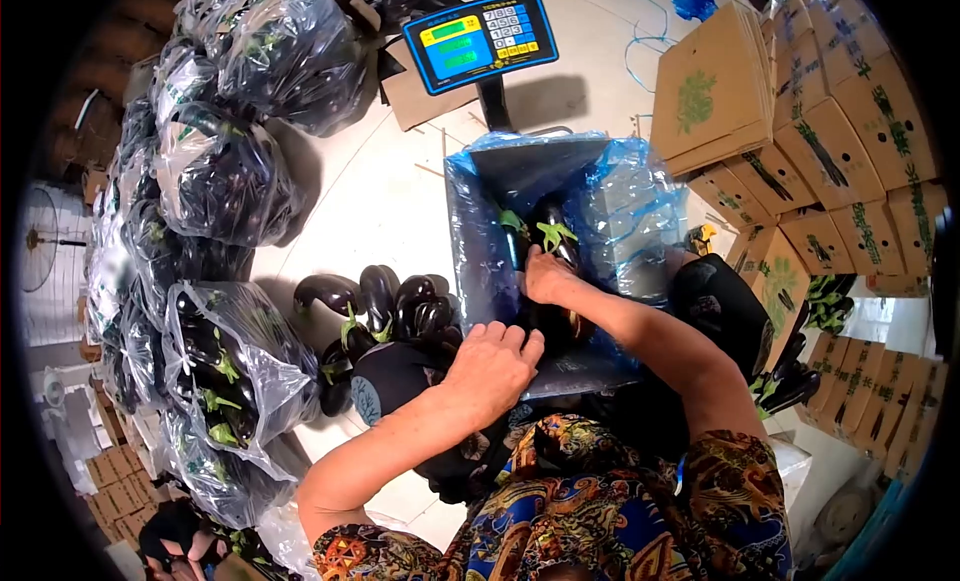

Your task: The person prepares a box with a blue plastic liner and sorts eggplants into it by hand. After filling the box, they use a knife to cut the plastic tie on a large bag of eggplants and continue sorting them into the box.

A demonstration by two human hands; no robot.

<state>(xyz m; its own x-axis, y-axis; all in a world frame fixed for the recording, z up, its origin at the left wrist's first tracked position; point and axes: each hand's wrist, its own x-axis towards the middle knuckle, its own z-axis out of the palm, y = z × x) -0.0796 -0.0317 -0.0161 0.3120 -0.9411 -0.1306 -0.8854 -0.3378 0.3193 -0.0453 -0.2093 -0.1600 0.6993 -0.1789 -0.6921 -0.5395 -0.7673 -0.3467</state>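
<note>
My right hand point(545, 276) reaches into a box lined with blue plastic point(620, 201) and grips a dark eggplant point(556, 239) with a green stem, standing beside another one inside. My left hand point(492, 366) rests with curled fingers on the near left edge of that box, next to a pile of loose eggplants point(390, 306) on the floor; I cannot see anything inside its grasp.
A scale display point(480, 41) stands on a post behind the box. Clear bags of eggplants point(225, 171) line the left side. Stacked cardboard cartons point(830, 141) fill the right. Pale floor point(400, 181) lies between.
</note>
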